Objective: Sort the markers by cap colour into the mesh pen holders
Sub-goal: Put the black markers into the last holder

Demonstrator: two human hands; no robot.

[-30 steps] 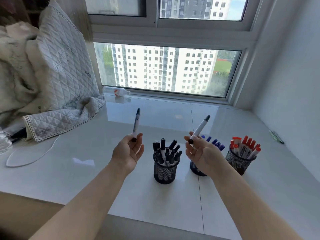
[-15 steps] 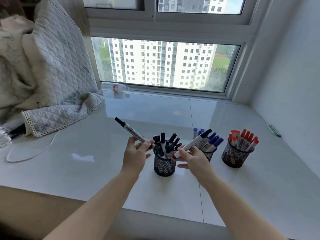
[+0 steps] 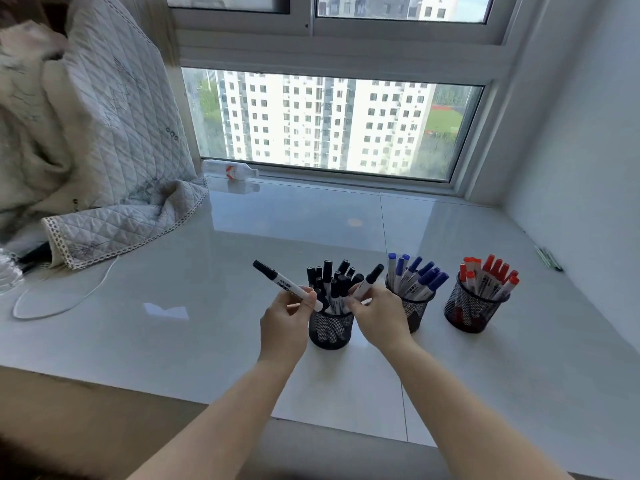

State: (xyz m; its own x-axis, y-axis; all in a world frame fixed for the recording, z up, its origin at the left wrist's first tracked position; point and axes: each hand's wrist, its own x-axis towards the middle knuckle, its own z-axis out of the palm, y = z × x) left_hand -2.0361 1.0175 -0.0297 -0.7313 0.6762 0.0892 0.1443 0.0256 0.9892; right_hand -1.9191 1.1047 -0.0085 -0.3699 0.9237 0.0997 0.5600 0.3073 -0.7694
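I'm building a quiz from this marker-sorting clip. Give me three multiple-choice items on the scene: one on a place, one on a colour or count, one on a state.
1. Where does the holder of red-capped markers stand among the three holders?
A. Leftmost
B. Middle
C. Rightmost

2. What cap colour do the two markers in the hands have?
A. Black
B. Blue
C. Red

3. What is the left hand doing?
A. Resting flat on the sill
B. Gripping a marker
C. Lifting a holder

Answers:
1 C: the red-capped holder stands right of the blue-capped holder and the black-capped holder.
2 A: the left-hand marker and the right-hand marker both end in black caps.
3 B: the left hand pinches its marker beside the black-capped holder; the right hand grips the other.
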